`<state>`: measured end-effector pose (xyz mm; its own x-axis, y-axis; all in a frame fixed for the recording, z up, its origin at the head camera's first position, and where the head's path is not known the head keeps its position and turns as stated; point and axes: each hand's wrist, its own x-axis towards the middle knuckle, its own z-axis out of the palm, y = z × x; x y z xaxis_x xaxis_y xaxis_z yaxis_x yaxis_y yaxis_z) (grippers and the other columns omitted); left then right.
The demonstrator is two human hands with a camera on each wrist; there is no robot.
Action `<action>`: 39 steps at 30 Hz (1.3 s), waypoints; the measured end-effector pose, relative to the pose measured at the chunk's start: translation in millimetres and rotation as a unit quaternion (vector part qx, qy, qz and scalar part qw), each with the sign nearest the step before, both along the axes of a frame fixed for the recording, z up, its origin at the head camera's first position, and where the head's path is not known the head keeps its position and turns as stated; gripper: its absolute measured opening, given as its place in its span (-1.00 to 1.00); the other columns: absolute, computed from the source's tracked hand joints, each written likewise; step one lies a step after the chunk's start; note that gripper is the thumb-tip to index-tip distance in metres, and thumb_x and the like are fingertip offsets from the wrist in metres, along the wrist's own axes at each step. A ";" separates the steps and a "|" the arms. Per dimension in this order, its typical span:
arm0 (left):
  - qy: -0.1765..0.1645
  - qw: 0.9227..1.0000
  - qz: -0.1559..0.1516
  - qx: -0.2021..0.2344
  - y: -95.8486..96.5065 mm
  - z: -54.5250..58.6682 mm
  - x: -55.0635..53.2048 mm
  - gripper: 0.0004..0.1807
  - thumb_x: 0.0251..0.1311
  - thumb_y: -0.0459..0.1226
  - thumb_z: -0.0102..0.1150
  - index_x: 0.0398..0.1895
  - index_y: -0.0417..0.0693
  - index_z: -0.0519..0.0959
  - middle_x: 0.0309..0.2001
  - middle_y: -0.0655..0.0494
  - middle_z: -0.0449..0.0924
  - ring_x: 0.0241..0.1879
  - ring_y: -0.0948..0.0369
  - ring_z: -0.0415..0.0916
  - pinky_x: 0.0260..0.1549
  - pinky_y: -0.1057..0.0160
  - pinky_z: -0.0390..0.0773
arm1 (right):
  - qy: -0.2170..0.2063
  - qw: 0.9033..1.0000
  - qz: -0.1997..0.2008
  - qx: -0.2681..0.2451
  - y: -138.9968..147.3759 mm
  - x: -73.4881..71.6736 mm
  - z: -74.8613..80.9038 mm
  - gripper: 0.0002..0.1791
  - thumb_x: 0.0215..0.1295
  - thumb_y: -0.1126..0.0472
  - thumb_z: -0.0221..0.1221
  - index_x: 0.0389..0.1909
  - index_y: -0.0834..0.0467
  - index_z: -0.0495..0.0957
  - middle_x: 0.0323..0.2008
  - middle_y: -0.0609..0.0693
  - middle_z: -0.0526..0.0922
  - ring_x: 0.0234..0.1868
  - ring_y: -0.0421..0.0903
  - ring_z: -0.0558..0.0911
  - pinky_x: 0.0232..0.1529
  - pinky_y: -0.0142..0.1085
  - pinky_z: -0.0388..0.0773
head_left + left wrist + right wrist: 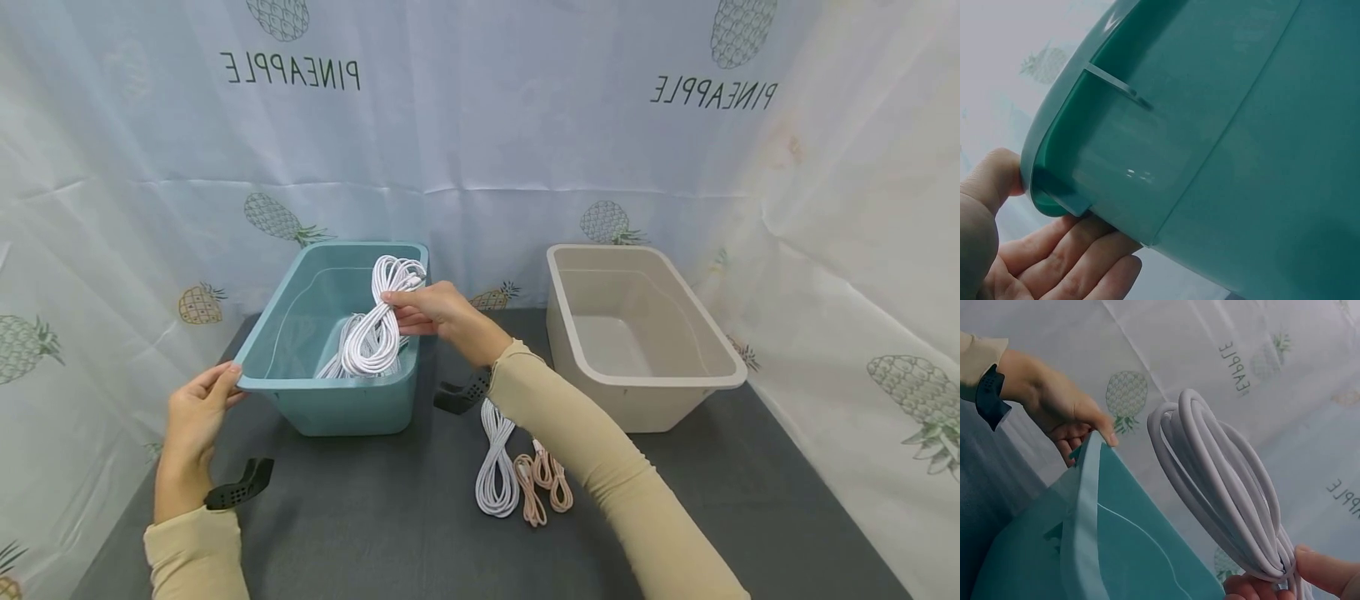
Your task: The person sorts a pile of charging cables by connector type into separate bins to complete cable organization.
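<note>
My right hand (438, 315) pinches a coiled white cable (1222, 487) at its narrow middle, over the right side of the teal bin (288, 385). Both loops of the coil spread out from the pinch, one up and one down. Below it, more white cable (330, 365) lies in the bin, partly hidden by the held coil. At the bin's near left corner, my left hand (198, 408) grips the rim. In the left wrist view its thumb (1000, 175) presses the outer edge, and the other fingers lie under the lip.
A beige bin (622, 346) stands to the right. Between the bins and nearer me, a white cable coil (497, 479) and several pink cable coils (531, 492) lie on the dark table (360, 517), partly behind my right sleeve. A pineapple-print curtain (480, 125) hangs around the table.
</note>
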<state>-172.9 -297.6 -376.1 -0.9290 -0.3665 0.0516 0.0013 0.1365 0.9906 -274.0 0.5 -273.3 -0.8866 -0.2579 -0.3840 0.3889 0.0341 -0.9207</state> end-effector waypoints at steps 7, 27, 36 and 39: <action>0.002 1.000 -0.002 0.001 1.5 -2.0 -0.4 -0.80 0.31 -0.08 0.13 -0.07 0.11 0.56 -0.50 0.64 0.60 -0.48 0.64 0.58 -0.40 0.73 0.50 | 0.006 1.000 -0.021 0.012 -21.4 -13.8 -0.6 -0.70 0.15 0.20 0.36 -0.15 0.30 0.64 -0.10 0.25 0.72 -0.46 -0.09 0.74 -0.23 -0.26 0.73; 0.005 1.000 -0.002 0.001 3.1 -1.9 -0.7 -0.81 0.32 -0.08 0.12 -0.09 0.13 0.56 -0.49 0.64 0.60 -0.47 0.64 0.58 -0.39 0.73 0.50 | 0.021 0.997 0.076 0.001 -39.0 -20.4 -18.8 -0.36 0.31 0.07 0.22 0.32 0.29 0.33 0.17 0.27 0.57 0.23 0.10 0.58 0.26 -0.13 0.54; 0.001 1.000 0.007 0.004 0.9 -0.5 -1.0 -0.69 0.33 -0.09 0.12 0.03 -0.02 0.54 -0.49 0.64 0.60 -0.47 0.64 0.58 -0.40 0.73 0.50 | 0.027 0.996 0.084 -0.024 -17.5 -13.6 -19.2 -0.45 0.36 0.12 0.17 0.29 0.28 0.37 0.16 0.26 0.58 0.21 0.09 0.60 0.18 -0.20 0.60; 0.005 1.000 0.006 0.012 0.7 -0.8 -0.9 -0.76 0.32 -0.10 0.13 -0.03 0.04 0.56 -0.49 0.62 0.61 -0.47 0.64 0.58 -0.40 0.72 0.51 | 0.026 0.997 0.073 -0.030 -9.6 -11.2 -21.8 -0.48 0.36 0.14 0.17 0.26 0.28 0.40 0.15 0.27 0.59 0.19 0.09 0.62 0.18 -0.20 0.60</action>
<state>-173.8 -296.9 -376.9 -0.9240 -0.3787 0.0523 0.0102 0.1123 0.9936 -285.2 -9.1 -295.1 -0.8560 -0.4064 -0.3196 0.3364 0.0316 -0.9412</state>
